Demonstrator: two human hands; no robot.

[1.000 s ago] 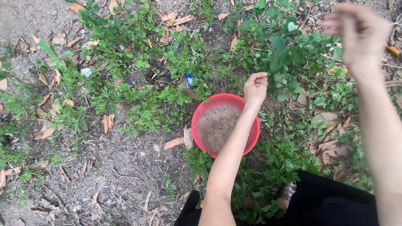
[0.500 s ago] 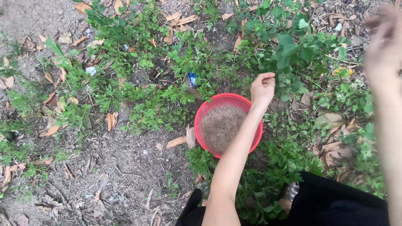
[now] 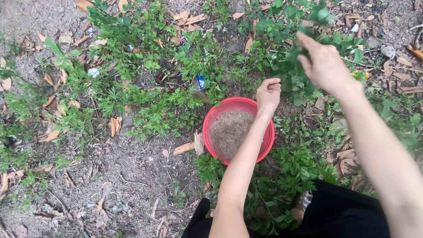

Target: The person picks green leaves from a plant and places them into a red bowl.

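Left hand fisted at red bowl rim, contents unclear; right hand loosely open.

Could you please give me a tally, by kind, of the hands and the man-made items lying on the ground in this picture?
Hands: 2, the left hand closed in a fist, the right hand among green leaves.
Round red plastic bowl holding brown granular material: 1.
Small blue scrap: 1.
Small white scrap: 1.
Total: 5.
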